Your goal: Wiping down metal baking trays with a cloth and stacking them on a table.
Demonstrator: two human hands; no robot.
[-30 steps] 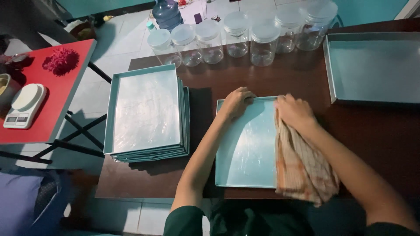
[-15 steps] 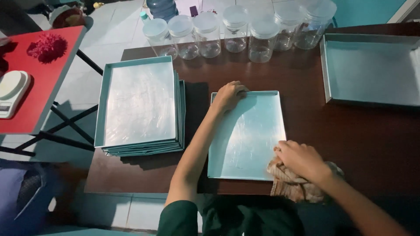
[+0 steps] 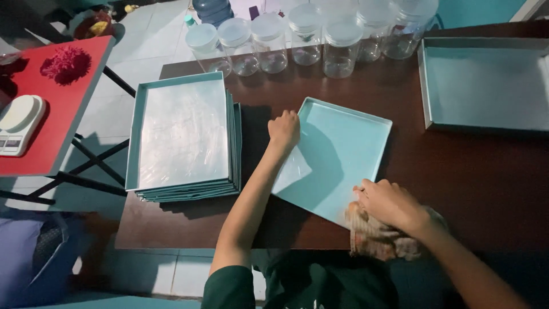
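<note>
My left hand [image 3: 284, 129] grips the tray [image 3: 343, 154] edge while my right hand [image 3: 389, 203] presses a bunched cloth [image 3: 377, 237] on its corner.

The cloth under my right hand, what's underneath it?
The brownish cloth lies over the near right corner of the light blue tray and the dark wooden table edge. The right hand presses on it. The tray corner itself is covered, so its state cannot be seen.
</note>
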